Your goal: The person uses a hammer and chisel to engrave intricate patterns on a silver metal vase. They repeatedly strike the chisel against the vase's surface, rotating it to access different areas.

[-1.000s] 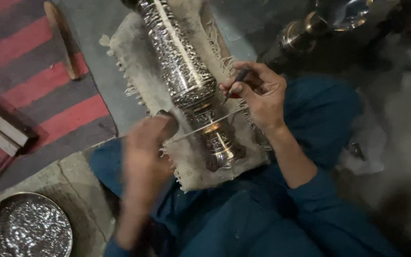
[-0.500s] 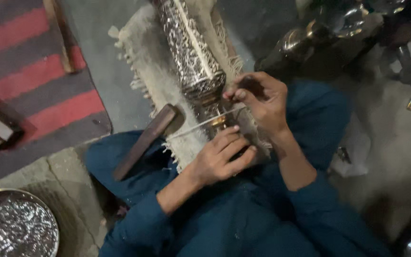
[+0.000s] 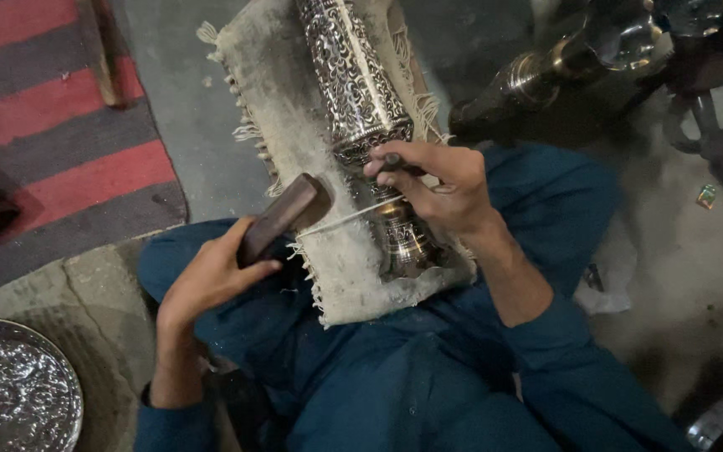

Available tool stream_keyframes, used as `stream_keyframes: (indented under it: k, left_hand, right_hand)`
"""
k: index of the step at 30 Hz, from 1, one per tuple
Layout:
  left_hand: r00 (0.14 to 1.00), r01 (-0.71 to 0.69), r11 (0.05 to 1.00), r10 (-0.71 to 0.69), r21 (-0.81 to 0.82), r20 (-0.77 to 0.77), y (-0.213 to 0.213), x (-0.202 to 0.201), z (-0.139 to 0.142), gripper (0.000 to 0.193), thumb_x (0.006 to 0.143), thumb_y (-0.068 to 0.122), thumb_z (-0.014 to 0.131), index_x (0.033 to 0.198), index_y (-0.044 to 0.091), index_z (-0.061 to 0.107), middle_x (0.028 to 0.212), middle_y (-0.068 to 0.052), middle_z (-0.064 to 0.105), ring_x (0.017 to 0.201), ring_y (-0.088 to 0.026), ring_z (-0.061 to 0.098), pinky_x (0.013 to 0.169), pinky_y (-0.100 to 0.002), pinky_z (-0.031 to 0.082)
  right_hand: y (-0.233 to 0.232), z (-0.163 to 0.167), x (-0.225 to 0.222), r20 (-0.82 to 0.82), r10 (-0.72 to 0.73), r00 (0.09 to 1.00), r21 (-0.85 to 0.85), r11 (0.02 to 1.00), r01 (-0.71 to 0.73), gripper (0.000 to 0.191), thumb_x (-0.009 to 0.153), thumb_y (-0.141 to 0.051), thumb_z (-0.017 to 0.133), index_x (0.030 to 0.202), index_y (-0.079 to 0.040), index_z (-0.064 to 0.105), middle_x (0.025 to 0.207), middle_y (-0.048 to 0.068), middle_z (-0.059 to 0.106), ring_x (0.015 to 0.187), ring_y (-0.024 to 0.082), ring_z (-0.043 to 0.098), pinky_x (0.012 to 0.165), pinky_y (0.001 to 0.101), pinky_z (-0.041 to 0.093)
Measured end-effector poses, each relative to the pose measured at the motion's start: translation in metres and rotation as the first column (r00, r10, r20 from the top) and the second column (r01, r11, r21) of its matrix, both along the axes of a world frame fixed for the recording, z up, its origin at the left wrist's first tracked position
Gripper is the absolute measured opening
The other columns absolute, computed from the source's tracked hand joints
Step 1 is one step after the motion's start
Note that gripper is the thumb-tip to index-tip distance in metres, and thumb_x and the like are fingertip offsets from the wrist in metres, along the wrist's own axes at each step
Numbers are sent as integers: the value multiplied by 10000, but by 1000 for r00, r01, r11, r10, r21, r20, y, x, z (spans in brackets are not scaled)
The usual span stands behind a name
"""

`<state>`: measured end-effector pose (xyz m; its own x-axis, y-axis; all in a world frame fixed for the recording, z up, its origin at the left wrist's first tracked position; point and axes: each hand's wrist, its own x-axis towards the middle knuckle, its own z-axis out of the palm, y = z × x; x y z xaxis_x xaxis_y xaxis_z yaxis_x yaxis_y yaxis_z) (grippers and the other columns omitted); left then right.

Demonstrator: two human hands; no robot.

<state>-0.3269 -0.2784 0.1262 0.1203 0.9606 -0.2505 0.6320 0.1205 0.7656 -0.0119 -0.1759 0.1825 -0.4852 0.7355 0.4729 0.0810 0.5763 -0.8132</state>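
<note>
A tall silver vase (image 3: pixel 353 79) with engraved scrollwork lies on a beige fringed cloth (image 3: pixel 282 138) across my lap. My right hand (image 3: pixel 449 188) pinches a thin dark punch (image 3: pixel 392 160) against the vase's narrow neck, just above its brassy foot (image 3: pixel 403 238). My left hand (image 3: pixel 211 272) grips the lower end of a brown wooden block (image 3: pixel 288 213), whose upper end sits just left of the neck. A thin pale cord (image 3: pixel 336 219) runs across the cloth from the block to the neck.
A red and grey striped rug (image 3: pixel 52 125) covers the floor at left, with a wooden stick (image 3: pixel 106 50) on it. An embossed silver tray (image 3: pixel 10 393) sits at the bottom left. Dark metal vessels (image 3: pixel 562 67) stand at the upper right on dusty ground.
My left hand has pulled back from the vase's foot to the left and now grips the wooden block by its end. My right hand stays on the punch at the neck.
</note>
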Motion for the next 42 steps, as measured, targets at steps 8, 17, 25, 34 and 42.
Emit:
stream_keyframes:
  k: [8, 17, 25, 34, 42]
  left_hand:
    - [979, -124, 984, 99, 130, 180, -16, 24, 21, 652, 831, 145, 747, 1410, 93, 452, 994, -218, 720, 907, -376, 743, 758, -430, 558]
    - [974, 98, 903, 0, 419, -228, 13, 38, 110, 716, 922, 104, 702, 1549, 231, 380, 1046, -187, 655, 893, -345, 693, 763, -480, 589]
    - [915, 198, 831, 33, 519, -403, 19, 38, 129, 589, 985, 201, 654, 1541, 243, 467, 941, -132, 607, 834, -296, 616, 702, -473, 532]
    - [930, 154, 851, 47, 502, -364, 11, 27, 133, 827, 841, 50, 777, 1562, 193, 399, 1049, -190, 620, 857, -317, 636, 745, -478, 559]
    - [763, 336, 722, 168, 604, -624, 20, 31, 113, 625, 976, 131, 763, 1523, 225, 476, 942, -86, 620, 830, -250, 621, 778, -469, 521]
  right_hand:
    - [8, 5, 4, 65, 35, 997, 101, 994, -42, 264, 945, 63, 775, 1198, 34, 704, 1077, 137, 775, 984, 193, 787, 869, 281, 666]
    - [15, -2, 5, 79, 26, 997, 191, 981, -41, 234, 941, 62, 776, 1164, 17, 720, 1050, 130, 780, 950, 200, 794, 841, 297, 683]
    - [20, -17, 10, 94, 22, 995, 252, 967, -46, 262, 928, 12, 793, 1181, 2, 725, 1016, 129, 786, 877, 193, 795, 788, 297, 679]
    - [4, -12, 3, 50, -93, 994, 170, 982, 83, 194, 939, 23, 835, 1099, -6, 730, 1004, 123, 781, 871, 194, 788, 705, 260, 647]
    - [2, -2, 0, 69, -99, 993, 184, 979, 85, 228, 924, 51, 811, 1137, 17, 735, 1035, 138, 780, 886, 196, 792, 780, 288, 657]
